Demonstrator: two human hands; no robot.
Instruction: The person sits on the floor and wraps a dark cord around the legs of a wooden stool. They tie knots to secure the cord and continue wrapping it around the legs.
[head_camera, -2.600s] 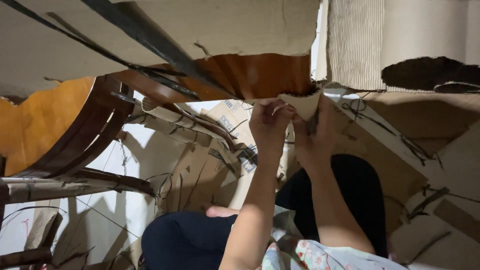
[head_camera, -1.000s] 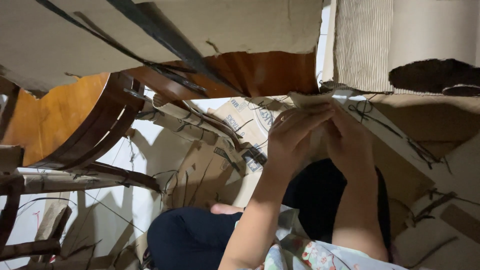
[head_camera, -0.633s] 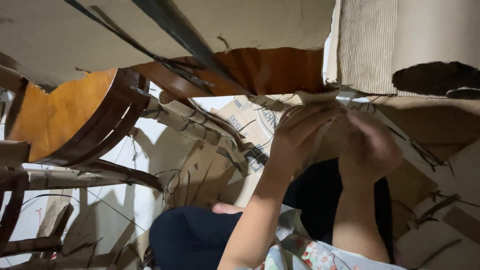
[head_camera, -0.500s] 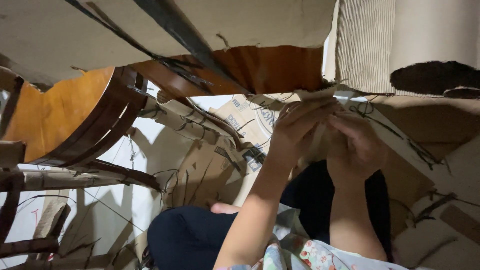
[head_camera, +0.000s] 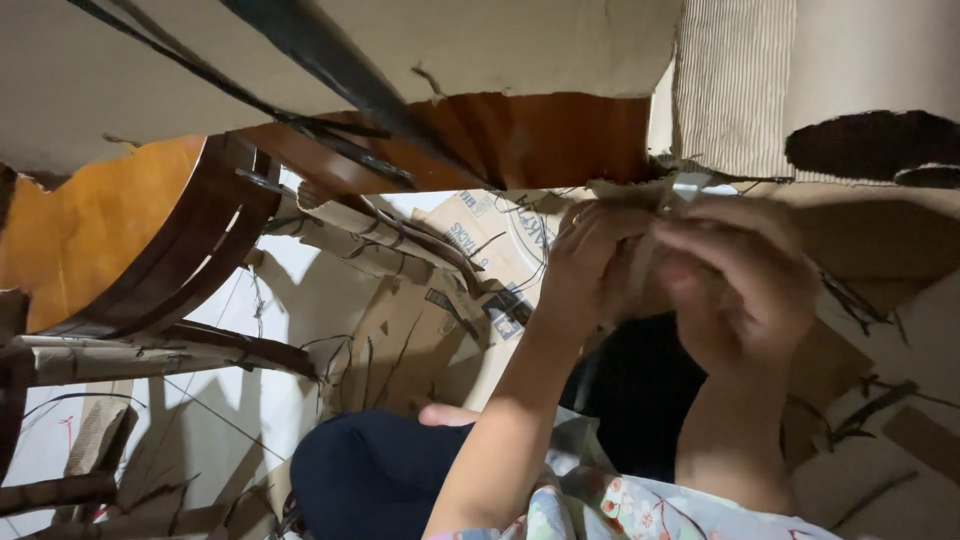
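Both hands are raised close together at the right centre of the view, working on the ragged edge of a cardboard sheet (head_camera: 640, 200) that runs across just above them. The left hand (head_camera: 590, 255) is curled with its fingertips pinching that torn edge, and the right hand (head_camera: 745, 285) is bunched into a loose fist pressed against it, apparently clamping a strip of the same cardboard; the two being so tight together reads as a grip set for tearing or peeling a layer. What exactly sits inside the right hand is hidden by its own knuckles, and a small pale scrap (head_camera: 692, 185) just above the hands is too blurred to identify. A large cardboard panel (head_camera: 300, 90) with dark tape fills the far top and cuts off whatever lies behind it. To the left a round wooden chair seat (head_camera: 90, 230) with curved dark rails shows only in part. Lower down, more cardboard pieces (head_camera: 400, 330) lie on the pale tiled floor (head_camera: 240, 420), beside the person's dark-clothed knee (head_camera: 370, 470). A dark hole (head_camera: 870, 145) gapes in the corrugated board at far right.
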